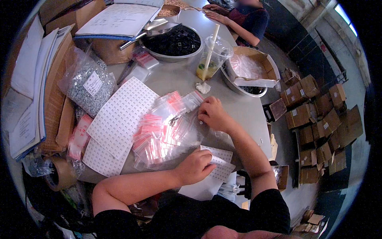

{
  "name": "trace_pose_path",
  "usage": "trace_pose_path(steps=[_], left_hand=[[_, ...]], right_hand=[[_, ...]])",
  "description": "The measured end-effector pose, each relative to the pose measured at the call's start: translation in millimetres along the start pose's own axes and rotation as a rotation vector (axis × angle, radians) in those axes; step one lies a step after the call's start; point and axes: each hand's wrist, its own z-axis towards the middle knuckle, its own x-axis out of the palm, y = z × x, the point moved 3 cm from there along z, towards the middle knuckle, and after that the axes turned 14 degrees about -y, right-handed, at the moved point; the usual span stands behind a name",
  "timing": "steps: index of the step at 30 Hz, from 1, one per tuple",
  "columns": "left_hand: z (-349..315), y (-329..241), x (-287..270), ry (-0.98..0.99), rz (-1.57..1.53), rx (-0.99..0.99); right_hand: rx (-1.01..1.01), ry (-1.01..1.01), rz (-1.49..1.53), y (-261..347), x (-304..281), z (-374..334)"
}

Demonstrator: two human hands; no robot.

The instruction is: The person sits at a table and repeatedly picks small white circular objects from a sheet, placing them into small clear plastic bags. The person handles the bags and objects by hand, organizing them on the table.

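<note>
My left hand (195, 166), near the table's front edge, is closed on a sheet of small printed labels (223, 172), part of which is folded over. My right hand (215, 114) has its fingers curled together at the right edge of a pile of clear zip bags with red strips (167, 137). A small pale spot shows just under its fingertips; whether they pinch a label or a bag is hidden. Beyond those fingertips lies one zip bag (192, 100). Larger label sheets (121, 115) lie left of the pile.
A bag of screws (89, 81) and upright folders (39, 91) stand at the left. Farther back are a metal bowl of black parts (173, 46), a plastic cup with a straw (209, 59) and a carton of bags (254, 69). A co-worker (248, 24) sits across the table.
</note>
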Motion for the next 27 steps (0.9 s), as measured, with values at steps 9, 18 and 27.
trace_pose_path(steps=[9, 18, 27], left_hand=[[1.2, -2.7, -2.0, 0.009, 0.002, -0.025], [1.0, 0.4, -2.8, 0.024, 0.012, 0.011], [0.1, 1.2, -1.4, 0.039, 0.009, -0.039]], right_hand=[[0.414, -0.079, 0.013, 15.0, -65.0, -29.8], [0.189, -0.015, 0.210, 30.3, -47.2, -21.2], [0.212, 0.250, 0.162, 9.6, -43.7, 11.8]])
